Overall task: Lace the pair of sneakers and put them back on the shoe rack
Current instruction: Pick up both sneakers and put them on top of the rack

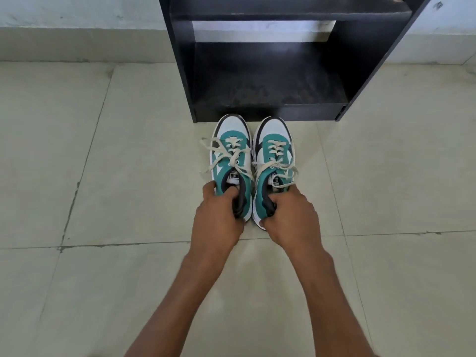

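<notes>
Soft, even daylight, wide-angle view, mostly sharp.

The pale glazed floor tiles (103, 163) take a faint sheen and carry only weak shadows under the bare forearms. The black wooden shoe rack (260, 73) stays dim inside, with a pale glare across its lower shelf. Its sides lean outward from lens distortion; the forearms at the bottom edge are slightly blurred.
</notes>
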